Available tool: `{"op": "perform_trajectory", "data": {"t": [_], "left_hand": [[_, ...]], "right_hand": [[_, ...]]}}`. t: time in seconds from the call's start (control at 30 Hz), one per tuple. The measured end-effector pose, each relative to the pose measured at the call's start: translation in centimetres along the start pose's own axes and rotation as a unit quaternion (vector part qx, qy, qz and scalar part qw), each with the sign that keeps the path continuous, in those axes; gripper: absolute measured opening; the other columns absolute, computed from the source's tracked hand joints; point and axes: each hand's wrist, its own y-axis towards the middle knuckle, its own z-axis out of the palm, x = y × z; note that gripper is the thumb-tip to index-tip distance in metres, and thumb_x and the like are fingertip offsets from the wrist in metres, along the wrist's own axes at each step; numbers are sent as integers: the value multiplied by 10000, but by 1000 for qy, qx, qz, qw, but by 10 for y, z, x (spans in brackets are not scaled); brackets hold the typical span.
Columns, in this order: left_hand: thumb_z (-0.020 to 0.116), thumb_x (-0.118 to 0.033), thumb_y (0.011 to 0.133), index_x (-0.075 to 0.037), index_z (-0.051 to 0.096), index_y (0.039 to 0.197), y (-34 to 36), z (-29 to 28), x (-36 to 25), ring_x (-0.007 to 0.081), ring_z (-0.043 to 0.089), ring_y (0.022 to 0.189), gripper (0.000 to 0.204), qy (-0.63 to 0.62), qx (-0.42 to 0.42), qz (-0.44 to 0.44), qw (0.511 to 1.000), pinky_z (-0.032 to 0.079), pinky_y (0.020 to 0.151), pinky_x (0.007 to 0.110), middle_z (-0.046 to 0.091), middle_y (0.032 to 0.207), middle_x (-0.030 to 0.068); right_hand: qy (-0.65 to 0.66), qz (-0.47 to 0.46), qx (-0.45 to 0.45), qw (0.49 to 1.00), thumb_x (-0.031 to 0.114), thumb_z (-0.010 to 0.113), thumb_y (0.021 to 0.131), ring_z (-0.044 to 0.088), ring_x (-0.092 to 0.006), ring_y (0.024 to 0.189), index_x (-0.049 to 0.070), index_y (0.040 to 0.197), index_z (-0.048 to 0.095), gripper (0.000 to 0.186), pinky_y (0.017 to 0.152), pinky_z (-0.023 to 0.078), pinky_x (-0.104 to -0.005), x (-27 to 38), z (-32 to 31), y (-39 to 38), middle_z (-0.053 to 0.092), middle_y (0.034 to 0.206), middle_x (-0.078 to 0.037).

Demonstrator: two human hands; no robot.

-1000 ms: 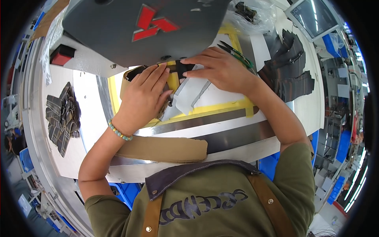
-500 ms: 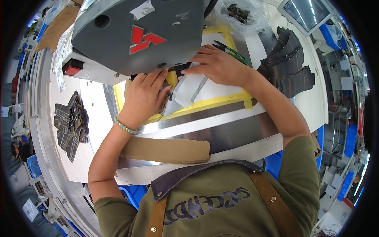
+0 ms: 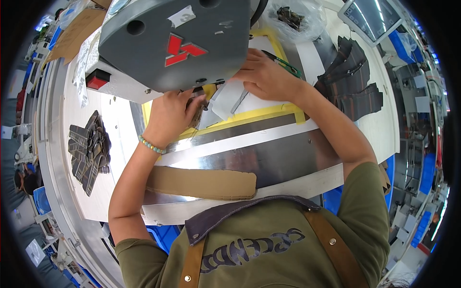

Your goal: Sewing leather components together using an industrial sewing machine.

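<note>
My left hand (image 3: 169, 115) lies at the front edge of a grey sewing-machine head (image 3: 173, 53), fingers stretched forward and thumb apart. The head hides its fingertips. Beside the thumb is a small dark piece (image 3: 198, 92), its kind unclear. My right hand (image 3: 271, 77) reaches along the head's right side, fingers extended over a white sheet and partly hidden by the head. Between the hands lies a translucent white plate (image 3: 224, 103) with a grey strip, on a yellow-taped frame (image 3: 216, 126). Green-handled thread snips (image 3: 288, 67) rest beyond my right hand.
Plaid fabric pieces lie in a pile (image 3: 90, 151) at left and a fanned stack (image 3: 353, 79) at right. A cardboard strip (image 3: 204, 182) lies along the near edge. At the back are a plastic bag (image 3: 300, 21) and a screen (image 3: 370, 18).
My right fingertips have drawn back from the dark strip near the machine head. My left fingers sit farther under the head's edge. The view has shifted slightly.
</note>
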Motion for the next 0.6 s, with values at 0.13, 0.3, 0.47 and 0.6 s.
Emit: {"op": "perform_trajectory", "data": {"t": [0.13, 0.3, 0.47, 0.6], "left_hand": [[813, -277, 926, -3, 715, 1343, -3, -5, -9, 374, 697, 1008, 509, -13, 12, 15, 1000, 499, 969, 480, 774, 1054, 190], [817, -293, 875, 17, 665, 1427, -5, -7, -28, 370, 628, 1196, 651, 7, 25, 14, 1000, 404, 1135, 505, 720, 1301, 195], [814, -398, 902, 71, 672, 1378, -9, -6, -33, 386, 577, 1332, 683, 70, 2, 64, 995, 389, 1202, 495, 643, 1428, 231], [827, -356, 897, 77, 668, 1374, -21, -8, -40, 387, 578, 1336, 663, 50, 13, 72, 996, 409, 1187, 503, 640, 1448, 227]], "right_hand": [[94, 47, 4, 994, 204, 720, 975, 655, -272, 1233, 79, 1175, 770, 241, 1181, 471, -501, 19, 0, 3, 721, 1227, -67], [93, 76, 8, 993, 243, 714, 1013, 647, -292, 1179, 75, 1098, 801, 208, 1204, 447, -509, 19, 4, 4, 710, 1179, -62], [25, 12, 18, 999, 239, 734, 997, 660, -277, 1198, 91, 1059, 816, 180, 1194, 457, -483, 25, -4, 5, 726, 1219, -46], [32, -7, 57, 998, 249, 753, 982, 642, -263, 1305, 90, 1144, 794, 231, 1208, 449, -484, 38, -2, -4, 720, 1322, -63]]}}
